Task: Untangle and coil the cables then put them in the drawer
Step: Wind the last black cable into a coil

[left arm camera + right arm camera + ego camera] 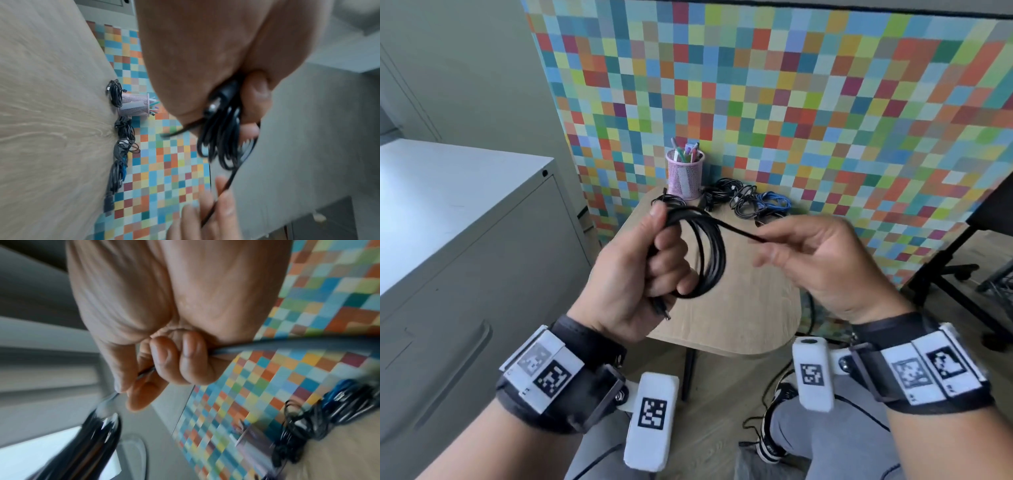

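Observation:
My left hand (664, 250) grips a coil of black cable (710, 253) above the wooden table (750, 308), its plug end (662, 311) sticking out below the palm. A loose strand runs right from the coil to my right hand (770, 241), which pinches it between thumb and fingers. In the left wrist view the coil (222, 146) hangs from curled fingers (255, 91). In the right wrist view the strand (287, 344) passes through bent fingers (174, 363). More tangled black cables (736, 198) and a blue cable (774, 202) lie at the table's far edge.
A pink mesh pen cup (685, 174) stands at the table's back, with a small black cable bundle (667, 200) beside it. A grey drawer cabinet (465, 240) stands on the left. A checkered panel (791, 102) rises behind the table; a black chair base (962, 267) is at right.

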### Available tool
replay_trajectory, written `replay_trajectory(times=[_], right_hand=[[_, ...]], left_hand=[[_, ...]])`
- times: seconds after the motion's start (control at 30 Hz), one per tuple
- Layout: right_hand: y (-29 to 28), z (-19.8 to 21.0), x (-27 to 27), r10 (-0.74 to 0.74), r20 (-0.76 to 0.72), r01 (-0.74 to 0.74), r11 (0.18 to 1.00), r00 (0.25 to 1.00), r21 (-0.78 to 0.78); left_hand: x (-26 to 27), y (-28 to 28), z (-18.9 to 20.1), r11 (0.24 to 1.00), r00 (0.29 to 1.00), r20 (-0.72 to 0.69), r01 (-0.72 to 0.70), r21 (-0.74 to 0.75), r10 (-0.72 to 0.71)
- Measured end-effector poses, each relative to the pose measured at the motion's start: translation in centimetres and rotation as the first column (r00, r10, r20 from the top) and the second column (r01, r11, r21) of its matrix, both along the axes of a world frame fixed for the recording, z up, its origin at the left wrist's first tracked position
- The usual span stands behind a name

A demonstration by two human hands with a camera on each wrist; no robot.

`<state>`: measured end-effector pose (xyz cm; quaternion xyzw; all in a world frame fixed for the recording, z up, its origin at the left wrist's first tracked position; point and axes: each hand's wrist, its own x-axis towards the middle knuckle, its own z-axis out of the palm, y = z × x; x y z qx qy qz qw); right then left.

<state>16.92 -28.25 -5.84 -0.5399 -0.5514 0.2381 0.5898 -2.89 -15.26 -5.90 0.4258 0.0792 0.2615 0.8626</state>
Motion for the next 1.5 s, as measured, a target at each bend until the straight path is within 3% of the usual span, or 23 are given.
replay_trajectory(times=[0.07,0.17,0.23,0.3,0.37,0.43,0.53,0.57,0.67,0.73,0.8,0.9,0.97,1.07,1.17,1.37,1.5], right_hand=[[-0.4,-0.3,1.2,-0.112,-0.003,0.112,0.994,0.994,0.012],[-0.2,-2.1,3.0,-0.311,0.162,0.324,0.944,0.936,-0.060],[0.3,-3.4,2.6,-0.352,0.298,0.409,0.899,0.887,-0.155],[0.9,-4.1,0.8,-0.209,0.468,0.379,0.874,0.859,-0.305],[1.3,-4.2,-1.6,0.017,0.611,0.304,0.856,0.791,-0.417],[1.5,-3.5,-3.8,0.149,0.655,0.232,0.859,0.741,-0.457],[1.2,-1.7,-5.2,0.121,0.627,0.113,0.941,0.769,-0.320],[1.0,-1.0,-5.2,0.081,0.611,0.094,0.964,0.788,-0.249],[0.6,0.3,-4.3,-0.066,0.505,0.145,0.982,0.860,-0.119],[0.3,0.7,-3.2,-0.105,0.404,0.169,0.978,0.909,-0.125],[-0.1,1.2,-2.5,-0.015,0.398,0.111,0.970,0.917,-0.217],[-0.5,1.5,-3.1,0.194,0.543,0.030,0.926,0.817,-0.377],[-0.2,1.1,-3.6,0.198,0.539,0.021,0.928,0.818,-0.373],[0.4,0.3,-3.1,0.086,0.487,0.067,0.955,0.869,-0.288],[0.6,-0.2,-3.3,-0.008,0.539,0.138,0.970,0.842,-0.200],[1.3,-0.7,-4.2,-0.047,0.638,0.144,0.984,0.769,-0.102],[1.7,-0.8,-3.8,-0.105,0.616,0.226,0.967,0.781,-0.121]], left_hand=[[-0.2,0.8,0.5,0.990,0.992,0.045,-0.118,-0.073,0.121],[-0.3,1.9,1.5,0.951,0.958,0.073,-0.263,-0.164,0.278],[0.1,2.2,1.7,0.940,0.941,0.068,-0.324,-0.110,0.332],[0.5,2.1,1.4,0.916,0.920,0.019,-0.391,0.094,0.391],[0.9,1.6,0.8,0.811,0.881,-0.095,-0.379,0.446,0.464],[1.2,0.8,0.2,0.684,0.855,-0.208,-0.211,0.698,0.476],[1.3,0.1,-0.6,0.521,0.819,-0.355,0.081,0.850,0.451],[1.2,0.0,-0.8,0.516,0.820,-0.402,0.156,0.842,0.408],[0.7,0.1,-1.3,0.704,0.860,-0.500,0.293,0.647,0.101],[0.2,0.0,-1.3,0.811,0.858,-0.511,0.331,0.483,-0.047],[0.1,-0.2,-1.4,0.834,0.855,-0.505,0.361,0.418,-0.117],[0.0,-0.3,-1.6,0.830,0.883,-0.420,0.389,0.399,-0.212],[-0.1,-0.3,-1.4,0.822,0.893,-0.363,0.406,0.400,-0.264],[-0.3,-0.2,-1.3,0.813,0.906,-0.311,0.401,0.421,-0.286],[-0.6,0.2,-1.3,0.794,0.909,-0.312,0.399,0.458,-0.277],[-0.3,0.6,-0.6,0.703,0.865,-0.485,0.423,0.572,-0.126],[0.5,-0.6,-0.3,0.788,0.904,-0.427,0.285,0.545,-0.031]])
